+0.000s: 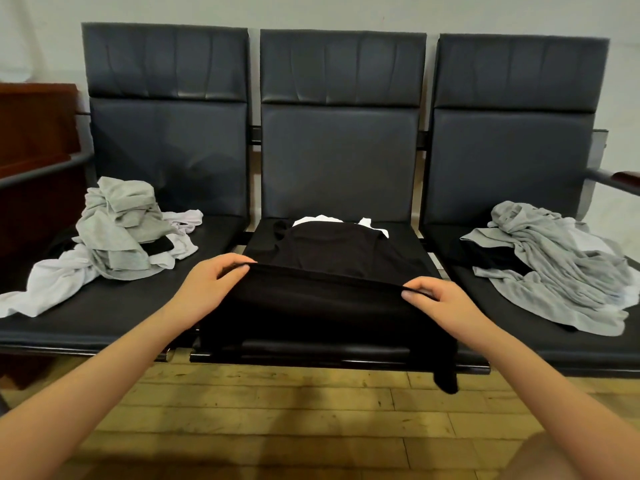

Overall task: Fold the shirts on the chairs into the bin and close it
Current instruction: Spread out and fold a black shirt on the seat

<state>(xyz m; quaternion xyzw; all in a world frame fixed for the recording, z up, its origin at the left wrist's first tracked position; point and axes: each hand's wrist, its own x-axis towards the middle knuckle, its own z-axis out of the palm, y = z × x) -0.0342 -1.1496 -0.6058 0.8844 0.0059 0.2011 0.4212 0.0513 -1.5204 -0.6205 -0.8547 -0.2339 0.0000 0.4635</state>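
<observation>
Both hands are busy: your left hand [207,282] and right hand [436,301] each pinch the raised fold of the black shirt [329,258], thumbs on your side of the edge and fingers curled over it, so the cloth runs in a fairly taut line between them. That shirt lies on the middle seat [420,263], its far part spread flat over something white [313,220] that peeks out behind it, its near part draped over the front edge with one corner hanging toward the floor [277,410]. I judge you are midway through a fold, lower half going up over the upper. Expect thin, light, limp cloth: it will sag wherever you do not hold it and will not keep a crease by itself, so keep your grips at the two ends of the fold line and lay it down flat before you let go. Dark leather-like seats look smooth, so the shirt may slide. A grey and white heap [117,237] waits on the left seat, and a grey pile [557,265] on the right. No bin is in view.
</observation>
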